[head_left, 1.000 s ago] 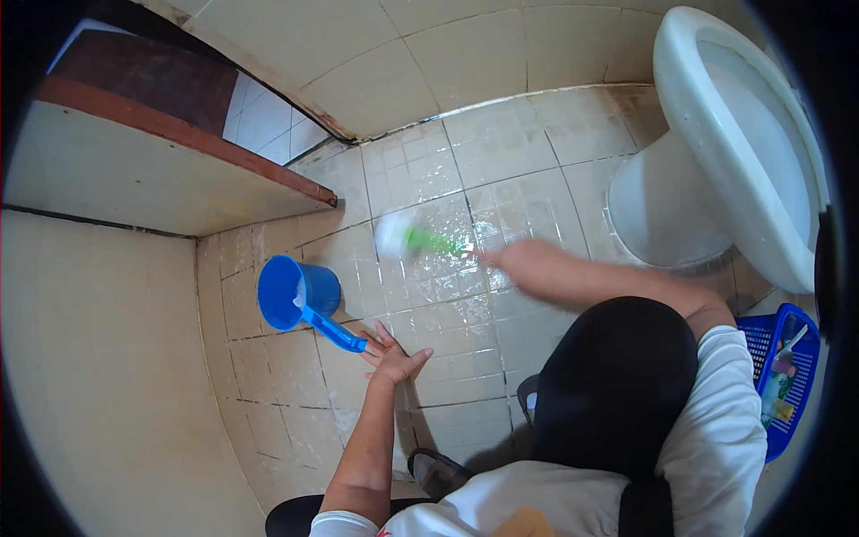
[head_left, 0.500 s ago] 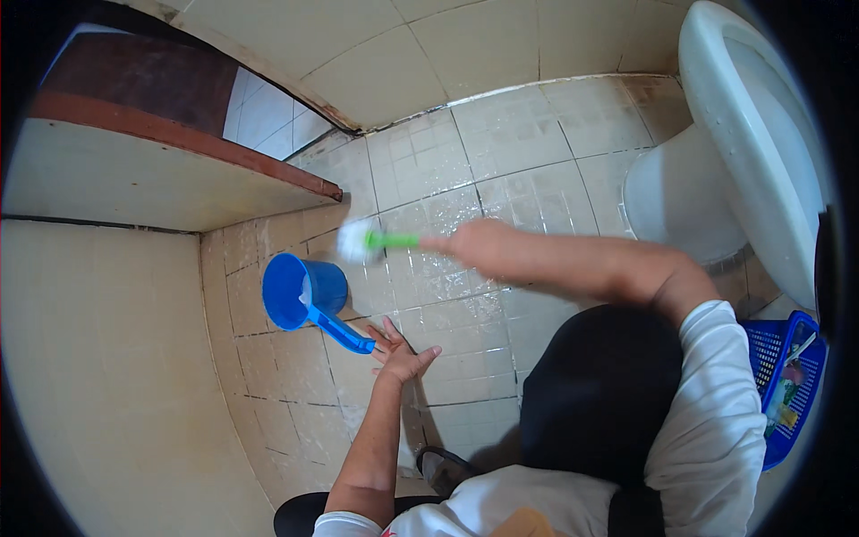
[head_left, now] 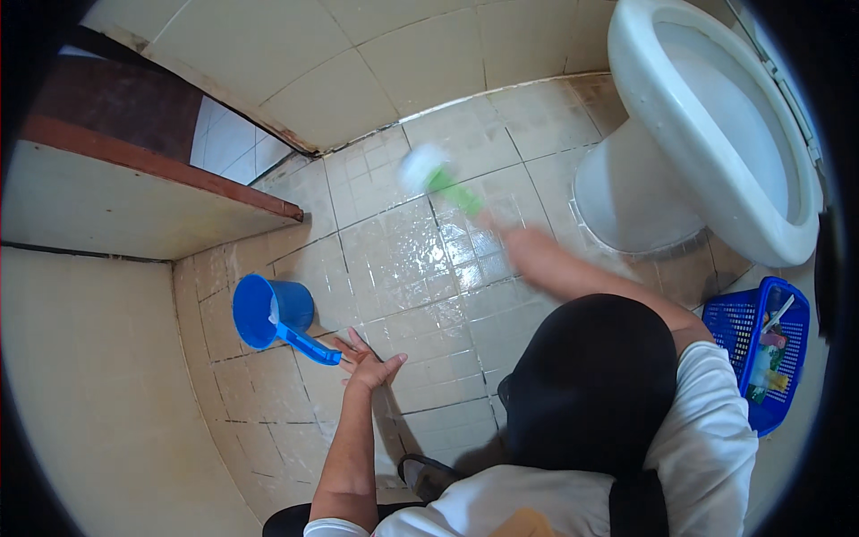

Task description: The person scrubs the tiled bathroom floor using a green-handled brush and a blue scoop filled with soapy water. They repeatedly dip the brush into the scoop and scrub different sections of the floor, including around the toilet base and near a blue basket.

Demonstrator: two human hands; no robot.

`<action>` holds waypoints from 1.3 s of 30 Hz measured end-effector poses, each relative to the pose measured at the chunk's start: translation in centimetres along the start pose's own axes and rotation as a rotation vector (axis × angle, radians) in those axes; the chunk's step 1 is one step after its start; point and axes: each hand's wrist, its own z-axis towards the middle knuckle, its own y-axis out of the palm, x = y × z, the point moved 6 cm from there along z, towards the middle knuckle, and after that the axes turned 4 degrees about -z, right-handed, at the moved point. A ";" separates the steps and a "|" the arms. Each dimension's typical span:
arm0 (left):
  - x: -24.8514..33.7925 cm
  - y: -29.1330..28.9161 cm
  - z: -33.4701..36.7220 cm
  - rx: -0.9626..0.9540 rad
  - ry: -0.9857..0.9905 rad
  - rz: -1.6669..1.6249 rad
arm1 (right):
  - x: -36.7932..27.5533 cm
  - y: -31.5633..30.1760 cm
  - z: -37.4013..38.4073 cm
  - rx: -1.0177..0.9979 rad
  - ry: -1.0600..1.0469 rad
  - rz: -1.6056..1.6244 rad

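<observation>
My right hand (head_left: pixel 535 254) is closed round the handle of a toilet brush (head_left: pixel 459 194) with a white round head and a green neck, blurred by motion. Its head is over the wet floor tiles left of the toilet base; whether the bristles touch the tiles cannot be made out. On the left lies a blue plastic dipper (head_left: pixel 298 306), with its handle pointing toward me and something pale inside. Beside that handle's end, my left hand (head_left: pixel 365 366) has its fingers spread and grips nothing.
A white toilet (head_left: pixel 626 201) stands at the right. Against the right wall, a blue perforated basket (head_left: pixel 729 327) holds several small items. The door (head_left: pixel 152 206) with a reddish-brown edge juts in from the left. Water glistens on the tiled floor (head_left: pixel 394 259).
The toilet brush in my right hand has swung away from beside the dipper, farther off and to the right. My view has shifted right; my left hand remains spread by the dipper handle.
</observation>
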 end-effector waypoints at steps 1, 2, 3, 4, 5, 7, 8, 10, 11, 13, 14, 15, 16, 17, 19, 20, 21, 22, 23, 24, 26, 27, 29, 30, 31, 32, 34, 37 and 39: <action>0.3 0.5 0.5 -0.002 0.014 0.009 | -2.0 3.7 -0.9 0.047 -0.181 -0.003; -1.1 0.2 0.6 0.017 -0.008 0.014 | -7.1 3.3 -2.4 -0.126 -0.212 0.013; -1.7 0.4 0.9 0.025 -0.020 0.029 | -10.6 1.6 -4.3 -0.299 -0.223 0.017; -1.4 0.6 1.0 0.031 -0.016 0.046 | -9.6 1.7 -3.9 -0.210 -0.243 -0.001; -0.8 0.7 0.9 0.023 -0.008 0.030 | -7.5 2.8 -3.0 -0.126 -0.255 -0.015; -0.5 0.3 -0.3 0.012 -0.028 -0.010 | -3.4 1.5 -0.8 -0.009 -0.070 0.135; -0.6 -0.2 -1.0 0.007 -0.048 -0.010 | -0.7 -0.6 0.8 -0.028 0.130 0.239; 1.0 -0.1 -1.4 -0.029 -0.038 -0.012 | 5.2 -5.8 1.9 0.214 0.287 0.055; 1.0 0.0 -1.3 -0.032 -0.036 -0.011 | 5.2 -6.0 2.0 0.203 0.273 0.057; 0.8 0.3 -0.9 -0.037 -0.030 -0.008 | 4.7 -6.5 2.3 0.181 0.247 0.062; 0.4 0.2 -0.9 -0.026 -0.025 -0.018 | 1.5 -5.0 1.9 0.023 0.164 0.192; 0.6 0.2 -0.8 -0.017 -0.009 -0.025 | -0.3 -0.8 1.3 -0.087 0.078 0.096; 0.9 0.4 -0.7 -0.011 0.010 -0.034 | -2.0 3.1 0.5 -0.187 -0.012 0.004; -1.2 0.6 0.4 -0.050 -0.012 0.051 | -7.3 2.9 -1.9 -0.253 -0.142 0.017; -3.2 1.5 2.6 -0.097 -0.025 0.147 | -11.1 2.1 -4.1 -0.314 -0.245 0.006; -1.7 1.4 2.0 -0.105 -0.015 0.156 | -9.8 2.5 -4.1 -0.311 -0.213 -0.022; -0.7 1.2 0.8 -0.050 -0.014 0.077 | -8.5 2.8 -4.1 -0.307 -0.184 -0.049; 0.4 0.6 -0.5 0.008 -0.016 -0.005 | -6.2 1.0 -3.2 -0.254 -0.027 0.069; 0.3 0.4 -0.7 0.013 -0.020 -0.002 | -3.8 -1.0 -1.7 -0.145 0.070 0.103; -0.2 0.0 -0.8 0.021 -0.032 0.001 | -1.5 -2.7 0.1 -0.035 0.155 0.151; 0.1 0.1 -0.6 0.014 -0.022 0.002 | 1.9 -5.3 1.7 0.131 0.217 0.086; 0.4 0.4 -0.5 0.002 -0.010 0.002 | 3.1 -6.1 2.0 0.132 0.232 0.063; 0.3 0.3 -0.4 -0.004 -0.012 0.007 | 1.8 -4.5 2.4 0.007 0.177 0.131; 0.1 0.2 -0.5 -0.005 -0.020 0.006 | -1.0 -1.7 1.9 -0.044 0.033 0.094; -0.5 -0.3 -0.7 0.002 -0.039 0.005 | -4.2 1.1 1.3 -0.092 -0.123 0.071; 0.2 0.2 -0.2 -0.008 -0.023 0.019 | -6.2 3.0 -0.3 -0.059 -0.329 -0.092; -0.6 0.1 0.0 -0.008 -0.042 0.059 | -10.0 2.3 -2.3 -0.221 -0.377 -0.087; 0.2 0.4 -0.4 0.015 -0.017 0.003 | -5.1 3.1 1.1 -0.119 -0.174 0.064; -1.0 -0.4 -0.8 0.038 -0.028 -0.003 | -3.9 -3.4 3.2 0.048 -0.023 0.151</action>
